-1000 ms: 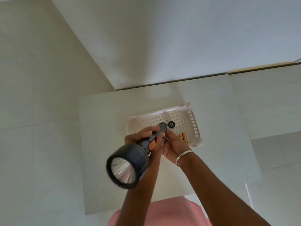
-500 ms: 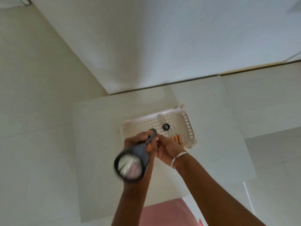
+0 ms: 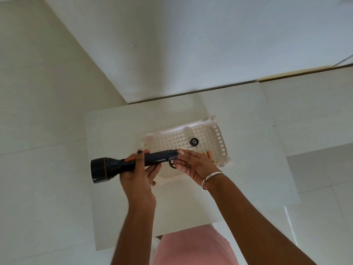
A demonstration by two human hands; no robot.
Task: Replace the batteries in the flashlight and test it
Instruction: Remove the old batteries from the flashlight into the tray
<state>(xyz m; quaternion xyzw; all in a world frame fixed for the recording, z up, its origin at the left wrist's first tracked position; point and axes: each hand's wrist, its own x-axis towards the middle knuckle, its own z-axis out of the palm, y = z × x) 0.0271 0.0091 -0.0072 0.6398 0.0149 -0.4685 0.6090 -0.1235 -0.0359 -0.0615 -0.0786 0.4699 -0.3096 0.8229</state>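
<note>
On the white table (image 3: 114,207), the slatted tray (image 3: 221,142) sits toward one o'clock of centre. Over its near edge the flashlight (image 3: 156,157) lies level, head at nine o'clock, tail at three. The left hand (image 3: 137,175) wraps its barrel. The right hand (image 3: 194,165) sets curled fingertips at the open tail; whether they pinch a battery I cannot tell. Orange batteries (image 3: 209,156) and the tail cap (image 3: 194,141) lie in the tray. With the barrel level, a cell could slide out and roll off the small table. Bare tabletop lies at six and nine o'clock.
</note>
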